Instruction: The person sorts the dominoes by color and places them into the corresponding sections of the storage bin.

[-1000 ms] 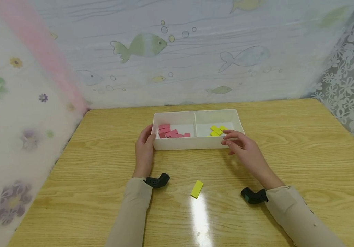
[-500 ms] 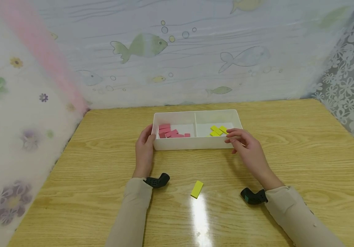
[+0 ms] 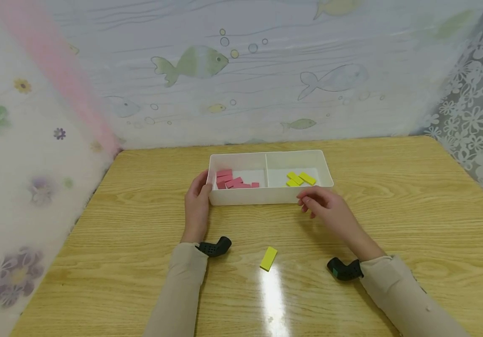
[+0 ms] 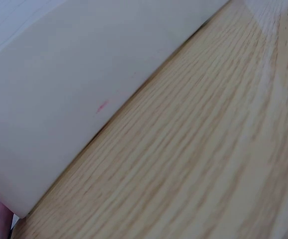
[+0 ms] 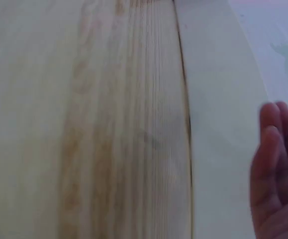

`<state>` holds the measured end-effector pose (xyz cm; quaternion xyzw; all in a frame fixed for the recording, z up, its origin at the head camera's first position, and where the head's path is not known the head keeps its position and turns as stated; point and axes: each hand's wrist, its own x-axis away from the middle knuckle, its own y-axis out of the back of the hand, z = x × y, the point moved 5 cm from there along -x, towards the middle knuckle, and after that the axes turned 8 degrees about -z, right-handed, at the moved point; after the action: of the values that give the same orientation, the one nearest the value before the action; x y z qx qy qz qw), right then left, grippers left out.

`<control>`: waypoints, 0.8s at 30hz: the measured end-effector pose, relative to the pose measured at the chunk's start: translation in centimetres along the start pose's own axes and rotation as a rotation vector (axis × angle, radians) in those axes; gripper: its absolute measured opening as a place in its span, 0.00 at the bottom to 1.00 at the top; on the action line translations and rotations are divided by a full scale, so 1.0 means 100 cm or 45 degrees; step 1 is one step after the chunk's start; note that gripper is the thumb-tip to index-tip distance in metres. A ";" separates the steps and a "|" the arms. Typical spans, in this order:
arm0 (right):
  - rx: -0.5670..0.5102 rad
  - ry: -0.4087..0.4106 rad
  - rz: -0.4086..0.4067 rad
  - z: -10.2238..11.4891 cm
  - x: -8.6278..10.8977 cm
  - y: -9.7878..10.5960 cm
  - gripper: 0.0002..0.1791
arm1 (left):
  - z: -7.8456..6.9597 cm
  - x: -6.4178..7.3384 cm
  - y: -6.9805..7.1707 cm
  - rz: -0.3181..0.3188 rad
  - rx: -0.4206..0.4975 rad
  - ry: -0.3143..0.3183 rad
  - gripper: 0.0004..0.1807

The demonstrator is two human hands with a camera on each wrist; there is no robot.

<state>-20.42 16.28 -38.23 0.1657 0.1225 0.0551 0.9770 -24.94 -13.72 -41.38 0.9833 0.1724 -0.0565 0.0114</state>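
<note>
A white two-compartment box stands on the table. My left hand grips its left end, with the thumb at the near corner; only bits of the fingers show in the left wrist view. Several pink blocks lie in the left compartment. In the right one are several yellow blocks. My right hand hovers in front of the box's near wall at the right, fingers loosely bent and holding nothing. In the right wrist view its fingers overlap the white wall. One yellow block lies on the table between my forearms.
The wooden table runs back to a wall covering printed with fish. Flowered coverings stand along the left and right sides. Black wrist-worn devices sit at both cuffs.
My right hand has drawn back from over the right compartment to just before the near wall. A yellow block formerly partly behind its fingers now shows whole. The left hand stays put.
</note>
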 end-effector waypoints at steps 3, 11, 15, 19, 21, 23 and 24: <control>0.105 -0.021 0.166 -0.001 0.002 -0.010 0.15 | 0.000 0.000 0.000 0.000 -0.015 0.003 0.18; 0.360 -0.038 0.494 -0.003 0.012 -0.030 0.14 | -0.001 0.000 -0.001 0.003 -0.007 -0.009 0.20; 0.426 -0.033 0.515 -0.002 0.015 -0.033 0.14 | 0.000 0.000 -0.001 0.005 -0.018 0.001 0.19; 0.457 -0.035 0.518 -0.002 0.015 -0.035 0.14 | 0.001 0.000 0.000 -0.005 -0.027 0.003 0.19; 0.471 -0.026 0.529 -0.002 0.016 -0.037 0.14 | 0.000 0.000 0.000 -0.009 -0.027 -0.003 0.19; 0.484 -0.006 0.546 -0.001 0.016 -0.039 0.14 | -0.001 0.000 0.001 -0.011 -0.025 -0.005 0.19; 0.492 0.003 0.554 0.000 0.017 -0.040 0.14 | -0.002 0.001 0.001 -0.008 -0.024 -0.003 0.19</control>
<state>-18.52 12.78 -39.94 0.3712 0.0935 0.2393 0.8923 -24.82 -13.75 -41.21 0.9826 0.1761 -0.0559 0.0208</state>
